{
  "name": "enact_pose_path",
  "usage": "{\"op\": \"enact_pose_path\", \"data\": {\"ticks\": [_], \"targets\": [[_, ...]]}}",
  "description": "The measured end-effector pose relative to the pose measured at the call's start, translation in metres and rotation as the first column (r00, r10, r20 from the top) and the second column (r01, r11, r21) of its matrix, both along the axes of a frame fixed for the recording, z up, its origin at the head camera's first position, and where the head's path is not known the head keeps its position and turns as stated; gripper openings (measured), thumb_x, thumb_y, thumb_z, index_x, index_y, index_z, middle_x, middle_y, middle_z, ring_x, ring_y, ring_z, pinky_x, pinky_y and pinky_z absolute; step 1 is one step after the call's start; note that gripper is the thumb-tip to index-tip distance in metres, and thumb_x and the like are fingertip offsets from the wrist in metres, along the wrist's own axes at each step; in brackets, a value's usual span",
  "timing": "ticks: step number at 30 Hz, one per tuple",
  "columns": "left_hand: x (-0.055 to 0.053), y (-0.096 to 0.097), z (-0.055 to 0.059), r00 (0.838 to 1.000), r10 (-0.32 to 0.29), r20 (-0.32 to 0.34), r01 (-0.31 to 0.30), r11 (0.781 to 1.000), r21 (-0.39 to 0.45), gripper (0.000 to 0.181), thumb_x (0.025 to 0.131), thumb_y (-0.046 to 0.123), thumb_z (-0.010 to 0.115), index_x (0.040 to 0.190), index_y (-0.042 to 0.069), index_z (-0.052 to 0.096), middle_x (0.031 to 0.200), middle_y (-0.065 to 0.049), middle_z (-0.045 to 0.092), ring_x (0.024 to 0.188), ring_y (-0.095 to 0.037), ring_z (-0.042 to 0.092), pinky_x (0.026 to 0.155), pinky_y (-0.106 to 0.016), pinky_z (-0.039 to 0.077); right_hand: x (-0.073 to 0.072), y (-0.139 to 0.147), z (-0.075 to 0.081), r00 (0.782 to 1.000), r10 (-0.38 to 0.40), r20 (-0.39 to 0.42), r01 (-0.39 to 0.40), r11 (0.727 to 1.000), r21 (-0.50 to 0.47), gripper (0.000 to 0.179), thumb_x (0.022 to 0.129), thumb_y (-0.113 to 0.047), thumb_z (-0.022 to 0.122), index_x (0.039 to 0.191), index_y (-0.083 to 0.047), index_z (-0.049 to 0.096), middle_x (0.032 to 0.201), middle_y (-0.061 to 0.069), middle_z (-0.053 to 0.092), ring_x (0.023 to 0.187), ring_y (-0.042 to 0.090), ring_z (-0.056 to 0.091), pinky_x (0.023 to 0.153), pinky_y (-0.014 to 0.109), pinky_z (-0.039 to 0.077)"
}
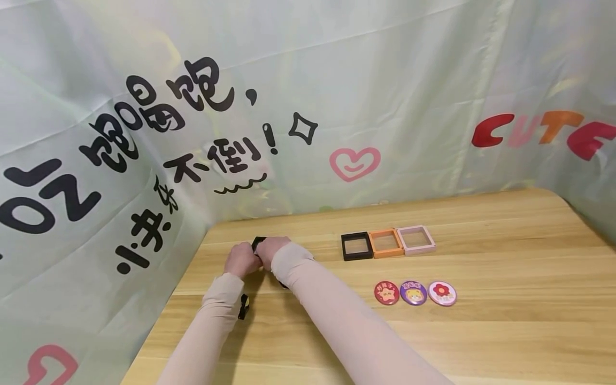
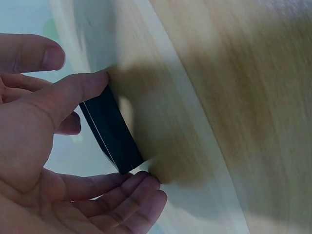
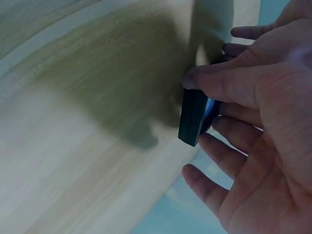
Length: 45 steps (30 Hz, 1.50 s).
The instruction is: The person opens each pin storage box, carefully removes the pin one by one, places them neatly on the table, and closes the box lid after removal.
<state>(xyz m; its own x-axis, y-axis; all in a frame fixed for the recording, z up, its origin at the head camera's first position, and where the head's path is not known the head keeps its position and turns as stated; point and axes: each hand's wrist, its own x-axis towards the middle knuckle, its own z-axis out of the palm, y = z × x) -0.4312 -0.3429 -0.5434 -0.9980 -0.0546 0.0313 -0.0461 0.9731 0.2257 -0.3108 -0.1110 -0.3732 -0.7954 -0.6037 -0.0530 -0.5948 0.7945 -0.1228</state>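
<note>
Both hands hold one black square frame (image 2: 111, 129) above the table. In the left wrist view, the left hand (image 1: 242, 260) has its thumb on one edge and its fingers at a corner. The right hand (image 1: 273, 250) pinches the same frame (image 3: 191, 119) between thumb and fingers, as the right wrist view shows. A bluish clear face shows inside the rim there. From the head, only a small dark part of the frame (image 1: 259, 241) shows between the hands.
A black frame (image 1: 356, 246), an orange frame (image 1: 386, 243) and a pink frame (image 1: 416, 239) stand in a row. Before them lie red (image 1: 386, 293), purple (image 1: 414, 293) and white (image 1: 442, 293) round badges. A black-and-yellow thing (image 1: 244, 307) lies beside the left sleeve. Printed cloth (image 1: 409, 107) hangs behind.
</note>
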Motion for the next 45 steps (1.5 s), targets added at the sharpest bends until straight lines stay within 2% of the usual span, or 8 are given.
{"op": "enact_pose_path", "data": {"ticks": [5,6,10,17,35,38,43,45], "targets": [[0.013,0.011,0.014,1.0,0.027,-0.007,-0.027,0.999,-0.019,0.03,0.076,0.035,0.081,0.085,0.008,0.071,0.092,-0.013,0.075,0.08,-0.027,0.068,0.072,-0.044,0.06,0.0,0.0,-0.004,1.0,0.002,0.004,-0.002,1.0,0.016,0.011,0.099,-0.009,0.066,0.094,-0.017,0.073,0.104,0.001,0.077,0.083,0.012,0.063,0.071,0.026,0.057],[0.026,0.018,0.027,1.0,0.015,-0.013,-0.015,1.0,-0.018,0.03,0.077,0.033,0.08,0.088,0.007,0.073,0.095,-0.014,0.076,0.083,-0.028,0.069,0.073,-0.044,0.061,0.0,0.0,-0.005,1.0,0.006,-0.001,-0.006,1.0,0.027,0.011,0.1,-0.01,0.065,0.096,-0.017,0.073,0.105,0.001,0.077,0.085,0.012,0.064,0.073,0.026,0.057],[0.035,0.024,0.038,1.0,0.008,-0.023,-0.008,1.0,-0.026,0.031,0.077,0.036,0.081,0.087,0.008,0.073,0.096,-0.014,0.077,0.082,-0.028,0.07,0.073,-0.045,0.061,-0.001,0.0,-0.006,1.0,0.0,-0.009,0.0,1.0,0.023,0.015,0.102,-0.014,0.067,0.111,-0.019,0.078,0.117,0.002,0.078,0.104,0.015,0.072,0.094,0.031,0.062],[0.008,0.008,0.009,1.0,0.0,0.0,0.0,1.0,0.016,0.03,0.074,0.032,0.084,0.079,0.007,0.067,0.088,-0.017,0.073,0.074,-0.029,0.065,0.061,-0.041,0.056,-0.003,-0.001,-0.008,0.998,-0.035,0.054,0.035,0.999,-0.001,0.022,0.103,-0.016,0.068,0.122,-0.021,0.079,0.128,0.005,0.078,0.129,0.023,0.069,0.131,0.05,0.038],[0.003,0.009,0.0,0.999,-0.03,-0.029,0.03,0.999,-0.014,0.026,0.077,0.035,0.08,0.077,0.011,0.068,0.087,-0.014,0.073,0.074,-0.03,0.067,0.058,-0.041,0.056,-0.006,0.003,-0.009,0.998,-0.005,0.06,0.007,1.0,-0.027,0.015,0.105,-0.014,0.067,0.111,-0.018,0.081,0.113,0.005,0.081,0.111,0.02,0.074,0.126,0.048,0.046],[0.03,0.029,0.028,0.998,-0.038,-0.046,0.038,0.999,-0.017,0.026,0.078,0.032,0.08,0.076,0.009,0.067,0.085,-0.016,0.072,0.075,-0.033,0.068,0.062,-0.048,0.059,-0.005,0.004,-0.01,1.0,0.0,0.028,0.0,1.0,-0.013,0.016,0.106,-0.014,0.066,0.112,-0.018,0.08,0.112,0.005,0.08,0.109,0.019,0.074,0.122,0.045,0.051],[0.091,0.078,0.101,1.0,-0.021,-0.021,0.022,0.999,0.027,0.025,0.08,0.021,0.081,0.075,0.001,0.066,0.087,-0.023,0.072,0.08,-0.039,0.07,0.071,-0.052,0.062,-0.003,0.007,-0.012,0.999,0.022,-0.042,-0.022,1.0,0.018,0.016,0.105,-0.008,0.064,0.107,-0.016,0.077,0.105,0.004,0.078,0.094,0.015,0.071,0.1,0.031,0.062],[0.103,0.087,0.113,0.999,-0.027,-0.028,0.028,0.999,0.028,0.026,0.08,0.02,0.081,0.076,0.0,0.065,0.087,-0.024,0.072,0.08,-0.039,0.07,0.072,-0.053,0.063,-0.001,0.008,-0.013,0.998,0.033,-0.059,-0.032,0.999,0.027,0.016,0.104,-0.006,0.064,0.105,-0.015,0.077,0.105,0.004,0.077,0.091,0.014,0.069,0.091,0.027,0.062]]}}
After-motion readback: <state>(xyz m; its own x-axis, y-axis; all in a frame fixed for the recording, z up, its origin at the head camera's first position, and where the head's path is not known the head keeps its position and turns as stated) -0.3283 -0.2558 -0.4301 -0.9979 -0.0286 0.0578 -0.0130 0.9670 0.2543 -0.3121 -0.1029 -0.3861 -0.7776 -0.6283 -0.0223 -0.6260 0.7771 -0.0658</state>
